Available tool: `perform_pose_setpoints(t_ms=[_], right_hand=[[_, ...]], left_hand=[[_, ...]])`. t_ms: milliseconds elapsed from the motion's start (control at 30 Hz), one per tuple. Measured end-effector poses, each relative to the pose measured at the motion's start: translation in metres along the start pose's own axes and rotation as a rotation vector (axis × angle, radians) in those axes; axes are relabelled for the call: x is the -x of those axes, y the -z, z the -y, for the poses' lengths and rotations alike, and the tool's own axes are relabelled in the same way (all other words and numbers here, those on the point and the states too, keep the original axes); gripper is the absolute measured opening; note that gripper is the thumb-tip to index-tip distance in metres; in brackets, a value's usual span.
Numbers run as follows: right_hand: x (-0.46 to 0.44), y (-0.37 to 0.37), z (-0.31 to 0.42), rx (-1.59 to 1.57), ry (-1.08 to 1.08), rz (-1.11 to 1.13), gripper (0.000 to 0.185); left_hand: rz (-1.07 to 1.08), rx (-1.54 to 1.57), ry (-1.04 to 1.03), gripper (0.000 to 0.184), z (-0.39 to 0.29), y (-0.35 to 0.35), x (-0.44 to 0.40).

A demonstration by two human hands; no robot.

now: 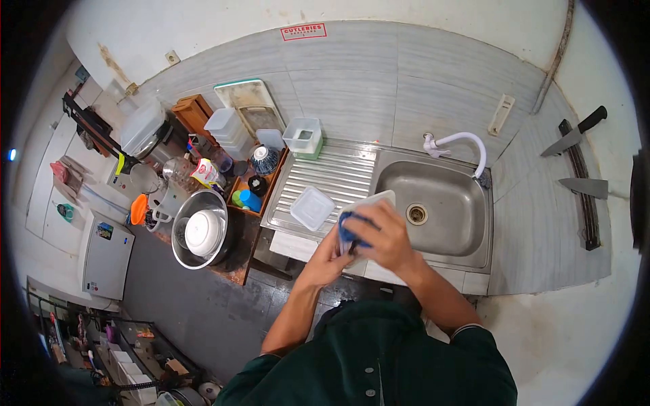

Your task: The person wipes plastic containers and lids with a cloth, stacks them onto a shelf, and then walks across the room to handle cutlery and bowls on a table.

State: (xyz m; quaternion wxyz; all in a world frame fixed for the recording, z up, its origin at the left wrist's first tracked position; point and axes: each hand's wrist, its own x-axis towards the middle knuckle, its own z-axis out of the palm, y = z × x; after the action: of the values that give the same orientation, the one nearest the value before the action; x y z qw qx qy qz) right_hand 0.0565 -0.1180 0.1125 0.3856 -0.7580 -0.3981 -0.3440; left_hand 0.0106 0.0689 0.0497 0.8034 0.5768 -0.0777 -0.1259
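Observation:
My left hand is closed on the near side of a translucent plastic container, which is tilted in front of my body at the sink's front edge. Fingers bent, my right hand presses a dark blue cloth against the container. Much of the container and part of the cloth are hidden behind my hands. A clear, square plastic lid lies on the ribbed drainboard, just left of the container.
The steel sink basin is on the right, below a white curved faucet. A clear tub stands at the drainboard's back. To the left are a steel bowl with white dishes and a crowded tray. Knives hang on the right wall.

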Motion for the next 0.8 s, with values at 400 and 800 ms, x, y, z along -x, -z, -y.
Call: perform_pose_setpoints(t_ms=[400,800], right_hand=[[-0.015,-0.001,-0.014,0.041,-0.219,-0.217,0.047],[-0.028,-0.009,-0.028,-0.051,-0.455,-0.355,0.042]], left_hand=[[0.063,-0.008,-0.068,0.084,-0.027,-0.006,-0.001],[0.014,-0.129,-0.206,0.069,-0.031,-0.008,0.000]])
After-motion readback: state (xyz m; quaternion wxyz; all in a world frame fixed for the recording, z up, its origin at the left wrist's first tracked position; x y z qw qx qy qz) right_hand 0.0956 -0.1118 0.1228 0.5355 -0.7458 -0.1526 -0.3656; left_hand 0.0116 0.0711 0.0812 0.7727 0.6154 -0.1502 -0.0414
